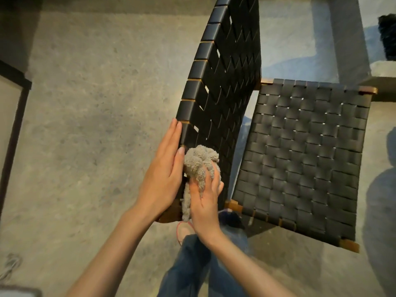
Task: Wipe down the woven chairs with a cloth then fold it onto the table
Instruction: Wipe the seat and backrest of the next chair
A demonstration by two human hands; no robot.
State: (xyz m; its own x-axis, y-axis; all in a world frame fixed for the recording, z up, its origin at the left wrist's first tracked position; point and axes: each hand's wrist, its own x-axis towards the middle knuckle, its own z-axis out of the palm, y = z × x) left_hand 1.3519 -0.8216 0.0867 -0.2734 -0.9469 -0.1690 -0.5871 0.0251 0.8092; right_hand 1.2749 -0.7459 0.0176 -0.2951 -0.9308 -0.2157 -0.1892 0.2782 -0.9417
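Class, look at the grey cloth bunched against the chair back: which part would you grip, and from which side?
I'd grip the cloth by its bunched wad, coming from the person's side, since the chair back blocks the far side. The wad bulges out; the tail hangs limp. The right hand holds it so.

I am gripping a greyish-beige cloth point(200, 162) against the chair point(300, 159), its black straps point(225, 82) crossing in a checked basket weave, brown wood point(233, 205) showing at the corners; my blue jeans point(192, 264) are standing over speckled grey floor point(96, 103).
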